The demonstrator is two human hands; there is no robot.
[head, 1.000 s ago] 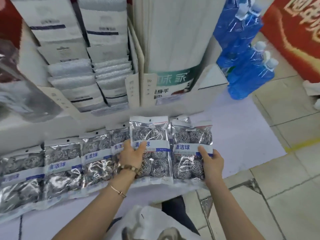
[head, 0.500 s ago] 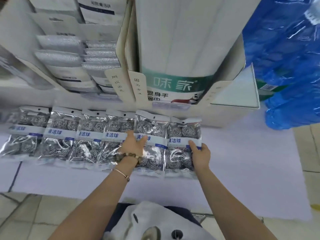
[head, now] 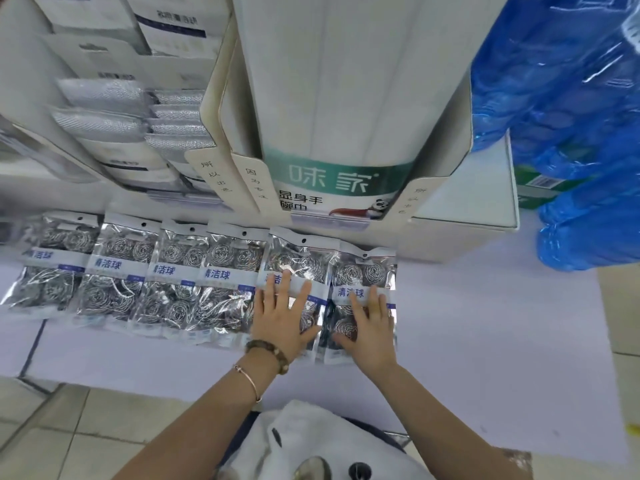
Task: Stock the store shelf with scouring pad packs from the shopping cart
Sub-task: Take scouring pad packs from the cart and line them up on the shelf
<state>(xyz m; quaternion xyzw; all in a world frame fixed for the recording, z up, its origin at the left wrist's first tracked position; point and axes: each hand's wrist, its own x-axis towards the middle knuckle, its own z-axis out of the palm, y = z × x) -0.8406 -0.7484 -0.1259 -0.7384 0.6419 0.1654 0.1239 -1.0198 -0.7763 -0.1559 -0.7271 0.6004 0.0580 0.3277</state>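
Two clear, silvery scouring pad packs, laid lengthwise with hang-holes pointing away from the person, are pressed flat by the spread left hand and right hand.

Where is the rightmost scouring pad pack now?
Head view: the rightmost pack ends the row on the shelf, under the right hand, beside the neighbouring pack under the left hand.

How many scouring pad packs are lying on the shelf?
6 packs, in one overlapping row: four left of the hands, the fifth under the left hand, the sixth under the right hand, at the right end. Others may lie hidden beneath.
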